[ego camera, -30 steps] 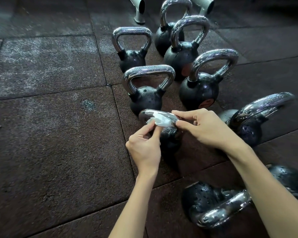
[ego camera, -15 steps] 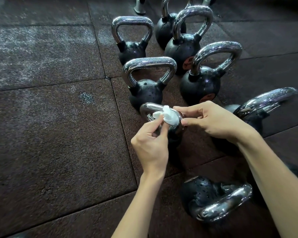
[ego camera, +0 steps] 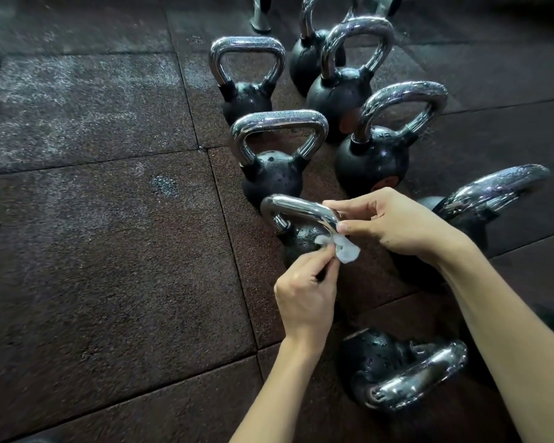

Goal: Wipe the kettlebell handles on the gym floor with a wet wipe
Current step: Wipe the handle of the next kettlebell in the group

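A small black kettlebell with a chrome handle point(ego camera: 296, 211) stands on the dark rubber floor in the middle of the view. A crumpled white wet wipe point(ego camera: 344, 249) lies against the right leg of that handle, below its bend. My left hand point(ego camera: 304, 292) pinches the wipe from below between thumb and fingers. My right hand point(ego camera: 394, 223) holds the handle's right bend, its fingertips touching the top of the wipe. The kettlebell's body is partly hidden behind my left hand.
Several more chrome-handled kettlebells stand behind it, the nearest point(ego camera: 277, 155) almost touching. One lies tilted at the right point(ego camera: 490, 195) and another lies on its side near my right forearm point(ego camera: 406, 369). Bare rubber tiles point(ego camera: 109, 251) stretch to the left. Grey machine feet point(ego camera: 259, 11) stand at the top.
The wipe has slid from the top bar of the handle down its right leg. Both hands followed it downward, and the view has shifted a little lower and closer.
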`<action>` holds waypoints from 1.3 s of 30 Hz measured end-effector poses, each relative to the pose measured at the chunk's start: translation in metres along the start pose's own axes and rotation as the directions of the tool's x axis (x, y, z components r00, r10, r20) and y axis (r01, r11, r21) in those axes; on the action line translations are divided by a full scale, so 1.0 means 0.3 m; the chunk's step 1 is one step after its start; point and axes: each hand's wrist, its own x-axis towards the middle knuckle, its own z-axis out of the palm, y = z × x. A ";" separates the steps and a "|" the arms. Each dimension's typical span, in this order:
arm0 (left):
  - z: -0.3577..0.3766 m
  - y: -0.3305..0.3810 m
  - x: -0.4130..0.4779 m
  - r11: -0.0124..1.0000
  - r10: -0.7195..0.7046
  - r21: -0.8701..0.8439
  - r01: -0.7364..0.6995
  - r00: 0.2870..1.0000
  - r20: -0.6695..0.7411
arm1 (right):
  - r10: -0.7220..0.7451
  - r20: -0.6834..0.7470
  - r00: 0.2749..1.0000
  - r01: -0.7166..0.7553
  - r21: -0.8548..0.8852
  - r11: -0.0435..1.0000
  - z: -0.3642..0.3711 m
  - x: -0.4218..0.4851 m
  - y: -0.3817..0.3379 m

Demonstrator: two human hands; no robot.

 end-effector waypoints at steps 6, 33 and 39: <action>-0.001 -0.010 0.012 0.999 0.035 0.029 -0.035 0.999 -0.001 | 0.017 0.001 1.000 -0.017 0.022 1.000 -0.008 0.007 0.010; -0.198 0.160 0.325 0.776 -0.299 -0.299 0.554 0.743 0.599 | -0.224 -0.292 0.930 0.222 -0.040 0.974 0.022 -0.149 -0.045; -0.171 0.174 0.310 0.699 -0.298 -0.319 0.640 0.666 0.684 | -0.167 -0.349 0.922 0.190 0.031 0.981 0.011 -0.154 -0.012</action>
